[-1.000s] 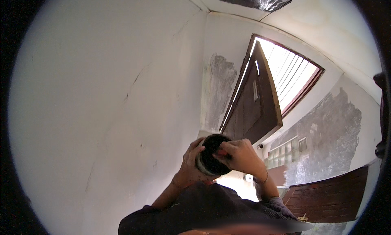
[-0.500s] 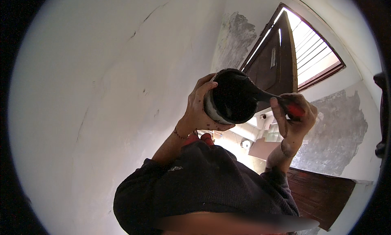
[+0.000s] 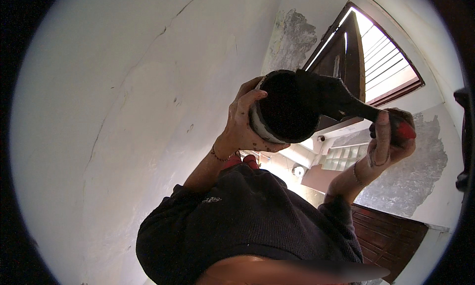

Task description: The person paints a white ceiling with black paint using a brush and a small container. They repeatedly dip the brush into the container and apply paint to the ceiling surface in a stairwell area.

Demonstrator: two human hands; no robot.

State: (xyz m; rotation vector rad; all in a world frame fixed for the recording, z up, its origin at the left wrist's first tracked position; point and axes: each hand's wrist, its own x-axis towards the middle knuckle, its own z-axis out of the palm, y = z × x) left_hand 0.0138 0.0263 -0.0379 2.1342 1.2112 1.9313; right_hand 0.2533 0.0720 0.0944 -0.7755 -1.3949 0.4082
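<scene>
My left hand (image 3: 247, 117) is wrapped round the side of a round pot (image 3: 263, 126), pale outside with a dark rim, its mouth turned toward the view. The inside is very dark, so its contents cannot be made out. In my right hand (image 3: 388, 144) is a wide dark paintbrush (image 3: 336, 94), gripped by its handle, which shows red near the end. The brush's broad head lies across the right side of the pot's mouth; whether it touches the rim cannot be told. Small dark specks mark the fingers of my left hand.
A pale wall (image 3: 133, 112) with long cracks fills the left side. To the right, an open dark wooden shutter (image 3: 354, 62) hangs at a barred window (image 3: 388, 57). Grey bare patches (image 3: 413, 161) show on the wall there, above a dark wooden panel (image 3: 386, 238) at lower right.
My right hand has moved right and outward, drawing the brush head up out of the pot's mouth. The pot, still in my left hand, has shifted slightly up.
</scene>
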